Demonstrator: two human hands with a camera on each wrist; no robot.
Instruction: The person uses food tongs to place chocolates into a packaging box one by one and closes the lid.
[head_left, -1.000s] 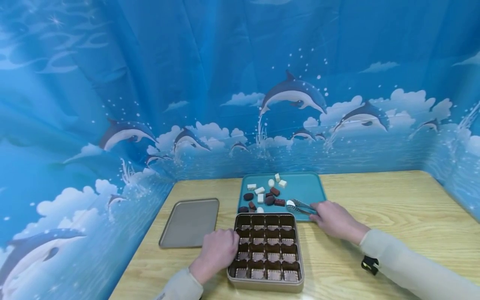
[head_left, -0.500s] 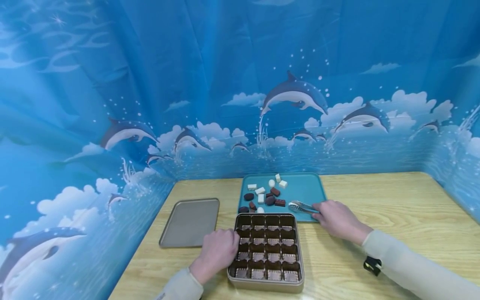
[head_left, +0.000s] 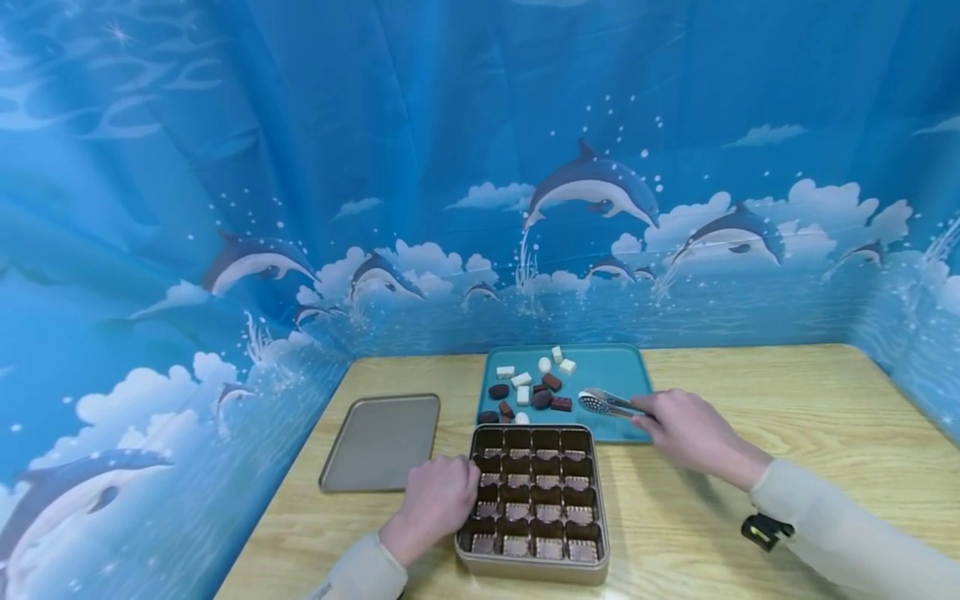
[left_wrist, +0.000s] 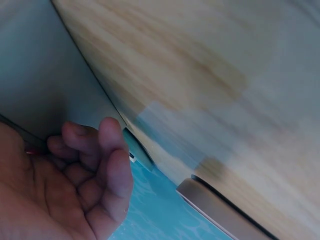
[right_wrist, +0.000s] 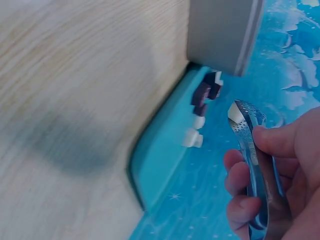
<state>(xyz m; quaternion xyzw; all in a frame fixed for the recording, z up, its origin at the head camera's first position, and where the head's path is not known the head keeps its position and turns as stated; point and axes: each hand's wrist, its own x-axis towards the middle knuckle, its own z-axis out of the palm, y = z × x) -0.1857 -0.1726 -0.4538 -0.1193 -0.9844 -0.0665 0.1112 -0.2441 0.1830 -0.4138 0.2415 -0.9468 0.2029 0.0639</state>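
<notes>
My right hand (head_left: pixel 686 429) grips small metal serving tongs (head_left: pixel 603 402) over the blue tray's right part. In the right wrist view, a white chocolate piece (right_wrist: pixel 234 113) sits between the perforated ends of the tongs. My left hand (head_left: pixel 441 500) holds the left wall of a bronze-coloured tin (head_left: pixel 532 571); its thumb is hidden. Inside the tin is a brown insert (head_left: pixel 532 492) divided into rows of square compartments, with no chocolates visible in them. White and dark brown chocolates (head_left: pixel 542 400) lie on the left half of the blue tray (head_left: pixel 611 367), behind the tin.
A flat metal lid (head_left: pixel 381 442) lies on the wooden table (head_left: pixel 757 392) left of the tin. The tin's back edge covers part of the tray's front. A blue dolphin-print curtain (head_left: pixel 450 150) hangs along the back and left side.
My right hand has lifted the tongs and drawn them slightly back to the right, with the white chocolate between their ends. My left hand and the tin have stayed in place.
</notes>
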